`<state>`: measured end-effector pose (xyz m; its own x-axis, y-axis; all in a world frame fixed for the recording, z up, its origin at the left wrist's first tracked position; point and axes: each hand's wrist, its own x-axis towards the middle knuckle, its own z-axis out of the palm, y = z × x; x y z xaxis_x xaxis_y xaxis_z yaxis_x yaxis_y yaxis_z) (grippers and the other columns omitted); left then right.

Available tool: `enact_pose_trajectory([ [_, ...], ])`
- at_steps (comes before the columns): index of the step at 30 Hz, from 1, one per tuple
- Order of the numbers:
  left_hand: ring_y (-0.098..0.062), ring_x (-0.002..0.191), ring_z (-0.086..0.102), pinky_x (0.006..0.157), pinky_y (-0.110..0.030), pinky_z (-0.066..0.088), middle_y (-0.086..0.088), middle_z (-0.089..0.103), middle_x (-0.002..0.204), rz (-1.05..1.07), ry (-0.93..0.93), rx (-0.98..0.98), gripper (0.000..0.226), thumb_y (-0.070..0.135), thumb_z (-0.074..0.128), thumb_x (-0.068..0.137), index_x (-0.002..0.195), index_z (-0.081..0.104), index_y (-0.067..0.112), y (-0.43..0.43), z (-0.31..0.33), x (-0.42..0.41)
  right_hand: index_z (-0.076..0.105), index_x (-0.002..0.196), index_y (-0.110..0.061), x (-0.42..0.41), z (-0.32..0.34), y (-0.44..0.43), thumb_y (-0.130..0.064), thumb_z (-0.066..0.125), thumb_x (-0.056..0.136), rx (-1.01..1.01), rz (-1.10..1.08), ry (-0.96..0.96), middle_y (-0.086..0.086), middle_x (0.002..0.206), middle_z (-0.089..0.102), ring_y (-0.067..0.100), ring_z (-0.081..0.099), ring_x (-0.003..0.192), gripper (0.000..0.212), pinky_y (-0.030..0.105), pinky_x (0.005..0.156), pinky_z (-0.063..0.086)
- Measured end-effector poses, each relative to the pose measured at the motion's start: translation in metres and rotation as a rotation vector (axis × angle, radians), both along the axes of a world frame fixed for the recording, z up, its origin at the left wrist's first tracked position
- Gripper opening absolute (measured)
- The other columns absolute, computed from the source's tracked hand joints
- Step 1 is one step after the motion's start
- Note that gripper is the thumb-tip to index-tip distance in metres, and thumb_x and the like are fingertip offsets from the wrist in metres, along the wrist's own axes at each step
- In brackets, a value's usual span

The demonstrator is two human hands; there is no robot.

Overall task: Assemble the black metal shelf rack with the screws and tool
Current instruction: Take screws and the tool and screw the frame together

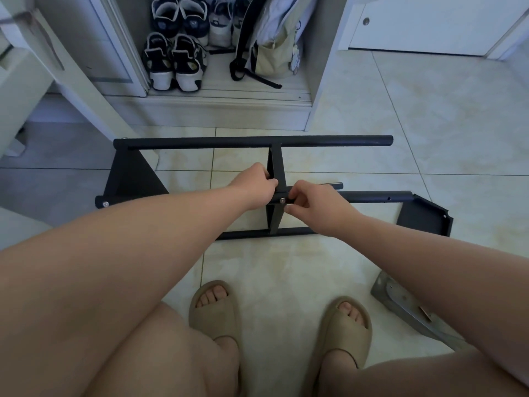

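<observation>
The black metal rack (252, 141) lies on its side on the tiled floor, with long tubes running left to right. A black end plate (131, 176) is fixed at its left, and a middle bracket (276, 164) crosses the tubes. My left hand (254, 186) grips the bracket where it meets the middle tube. My right hand (312, 207) pinches at a silver screw (282, 200) in that joint; a thin metal tool (335, 184) pokes out above its fingers. A loose black end plate (423, 220) lies at the right. Another screw (105, 204) shows at the left end.
A clear plastic bag (406, 308) lies on the floor at the right, near my forearm. My feet in beige slippers (217, 308) stand just in front of the rack. Behind it an open cabinet holds shoes (174, 61) and a backpack (272, 44).
</observation>
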<state>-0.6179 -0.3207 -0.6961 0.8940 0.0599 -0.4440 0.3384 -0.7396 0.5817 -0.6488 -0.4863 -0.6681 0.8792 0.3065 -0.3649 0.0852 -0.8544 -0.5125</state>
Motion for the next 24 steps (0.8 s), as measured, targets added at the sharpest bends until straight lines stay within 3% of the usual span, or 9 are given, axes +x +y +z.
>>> enact_pose_trajectory([
  [2, -0.027, 0.114, 0.054, 0.096, -0.041, 0.045, -0.003, 0.057, 0.127, -0.071, -0.105, 0.180, 0.034, 0.039, 0.047, 0.101, 0.130, 0.047, 0.020, -0.002, 0.006, -0.008, 0.058, 0.126, -0.019, -0.007, 0.006, -0.016, -0.036, 0.061, 0.100, -0.026, 0.056, -0.019, -0.006, 0.114, 0.066, 0.019, 0.061, 0.106, 0.031, 0.041, 0.091, 0.051],
  [5, -0.028, 0.125, 0.045, 0.099, -0.043, 0.037, -0.003, 0.051, 0.138, -0.266, -0.349, 0.359, 0.035, 0.038, 0.045, 0.101, 0.132, 0.048, 0.021, -0.009, 0.019, -0.017, 0.047, 0.146, -0.024, -0.018, 0.013, -0.046, -0.038, 0.055, 0.103, -0.115, 0.110, -0.075, -0.004, 0.143, 0.054, 0.019, 0.047, 0.133, 0.046, 0.039, 0.107, 0.042],
  [9, -0.028, 0.124, 0.045, 0.097, -0.042, 0.039, -0.004, 0.051, 0.136, -0.524, -0.518, 0.403, 0.033, 0.038, 0.044, 0.101, 0.128, 0.051, 0.021, -0.040, 0.035, -0.029, 0.026, 0.160, -0.030, -0.040, 0.018, -0.093, -0.043, 0.052, 0.103, -0.255, 0.132, -0.100, -0.003, 0.165, 0.028, 0.022, 0.020, 0.153, 0.064, 0.041, 0.121, 0.027],
  [12, -0.024, 0.116, 0.051, 0.088, -0.039, 0.042, -0.001, 0.057, 0.128, -0.699, -0.586, 0.369, 0.031, 0.039, 0.044, 0.101, 0.125, 0.052, 0.022, -0.073, 0.041, -0.040, 0.012, 0.162, -0.034, -0.057, 0.014, -0.132, -0.050, 0.048, 0.103, -0.385, 0.115, -0.093, -0.001, 0.171, 0.009, 0.025, 0.004, 0.157, 0.071, 0.047, 0.123, 0.018],
  [18, -0.026, 0.119, 0.054, 0.088, -0.040, 0.047, 0.000, 0.056, 0.135, -0.926, -0.418, 0.326, 0.037, 0.039, 0.043, 0.102, 0.134, 0.047, 0.022, -0.152, 0.031, -0.058, -0.004, 0.160, -0.041, -0.098, -0.014, -0.217, -0.055, 0.048, 0.101, -0.569, 0.020, 0.034, -0.004, 0.171, -0.007, 0.027, -0.008, 0.157, 0.080, 0.052, 0.125, 0.010],
  [24, -0.029, 0.126, 0.052, 0.097, -0.043, 0.047, -0.003, 0.054, 0.141, -1.002, -0.144, 0.281, 0.047, 0.043, 0.045, 0.101, 0.144, 0.040, 0.025, -0.231, -0.021, -0.058, -0.004, 0.161, -0.040, -0.125, -0.065, -0.296, -0.051, 0.049, 0.100, -0.621, -0.035, 0.206, -0.005, 0.171, -0.004, 0.028, -0.002, 0.157, 0.082, 0.050, 0.125, 0.014],
])
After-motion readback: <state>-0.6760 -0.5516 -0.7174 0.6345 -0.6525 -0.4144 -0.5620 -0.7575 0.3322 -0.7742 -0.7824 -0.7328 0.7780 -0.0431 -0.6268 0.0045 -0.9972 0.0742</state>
